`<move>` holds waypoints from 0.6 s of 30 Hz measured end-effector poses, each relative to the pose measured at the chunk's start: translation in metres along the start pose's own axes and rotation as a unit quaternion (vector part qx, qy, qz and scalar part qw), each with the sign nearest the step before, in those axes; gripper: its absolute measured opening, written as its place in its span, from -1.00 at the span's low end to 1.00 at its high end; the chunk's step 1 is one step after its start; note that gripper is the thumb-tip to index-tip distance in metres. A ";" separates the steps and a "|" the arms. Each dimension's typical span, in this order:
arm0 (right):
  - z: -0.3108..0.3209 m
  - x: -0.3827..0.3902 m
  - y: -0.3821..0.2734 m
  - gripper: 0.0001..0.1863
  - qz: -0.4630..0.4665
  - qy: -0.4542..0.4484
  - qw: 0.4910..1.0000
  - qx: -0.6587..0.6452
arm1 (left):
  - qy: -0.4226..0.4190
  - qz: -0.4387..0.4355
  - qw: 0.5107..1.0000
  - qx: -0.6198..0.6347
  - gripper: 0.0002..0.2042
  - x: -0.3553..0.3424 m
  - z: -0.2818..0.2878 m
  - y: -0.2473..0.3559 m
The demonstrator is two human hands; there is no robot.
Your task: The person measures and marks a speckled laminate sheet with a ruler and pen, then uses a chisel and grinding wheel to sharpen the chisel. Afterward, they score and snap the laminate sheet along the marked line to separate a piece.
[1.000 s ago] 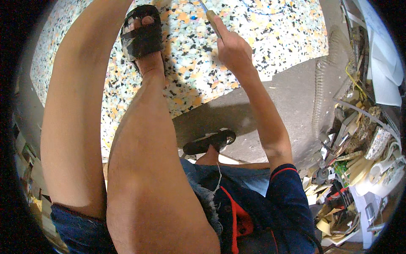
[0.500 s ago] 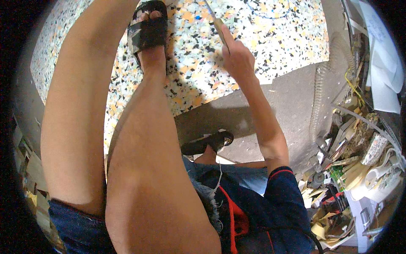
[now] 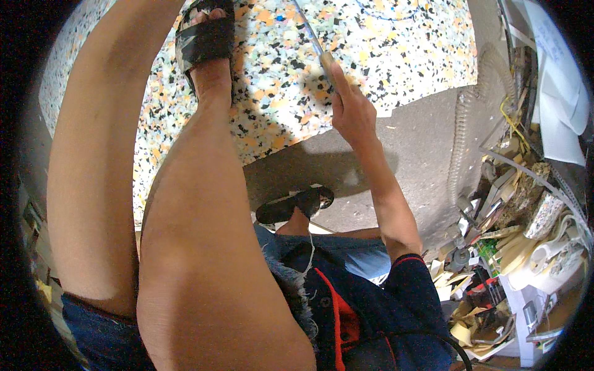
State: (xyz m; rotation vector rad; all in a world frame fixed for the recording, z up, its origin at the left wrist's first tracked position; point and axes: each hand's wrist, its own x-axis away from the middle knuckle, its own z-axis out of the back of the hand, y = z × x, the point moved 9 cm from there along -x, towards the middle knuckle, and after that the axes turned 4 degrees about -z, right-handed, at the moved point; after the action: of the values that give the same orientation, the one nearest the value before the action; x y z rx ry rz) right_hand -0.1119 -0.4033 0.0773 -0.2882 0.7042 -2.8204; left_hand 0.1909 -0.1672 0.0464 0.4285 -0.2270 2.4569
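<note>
My right hand (image 3: 355, 114) is closed around the pale wooden handle of a long, thin knife (image 3: 314, 38). The narrow blade points away from me and runs out of the top edge, so its tip is hidden. Beneath it lies a big speckled foam sheet (image 3: 408, 68) in white, orange, black and pale green. A blue curved line is marked on the sheet near the top. My left arm reaches up along the left side and leaves the picture at the top; its hand is out of view. My sandalled left foot (image 3: 210, 37) rests on the foam.
My other sandal (image 3: 296, 205) is on the grey floor (image 3: 421, 148) beside the sheet's near edge. A clear coiled hose (image 3: 459, 139) lies to the right. Beyond it are a heap of scraps (image 3: 495, 247), a yellow cord and white sheets (image 3: 560, 93).
My right hand has drawn the knife back toward me, and more of the blade shows. The whole view has shifted slightly, with my legs now farther left in the picture.
</note>
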 end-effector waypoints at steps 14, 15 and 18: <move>0.011 0.068 0.016 -0.30 -0.057 -0.016 0.998 -0.022 | 0.067 -0.033 0.997 -0.002 -0.21 -0.001 0.000 0.013; 0.012 0.069 0.017 -0.31 -0.065 -0.019 0.997 -0.040 | 0.076 -0.037 0.996 -0.002 -0.20 0.000 0.000 0.013; 0.011 0.046 0.004 -0.22 -0.021 0.008 0.999 -0.025 | 0.112 -0.049 0.992 -0.002 -0.17 0.001 -0.002 0.003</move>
State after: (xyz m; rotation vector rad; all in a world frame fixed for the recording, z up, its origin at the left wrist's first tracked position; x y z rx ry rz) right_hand -0.1526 -0.4233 0.0918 -0.2928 0.7816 -2.8516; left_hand 0.1882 -0.1682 0.0445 0.1554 -0.1143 2.3822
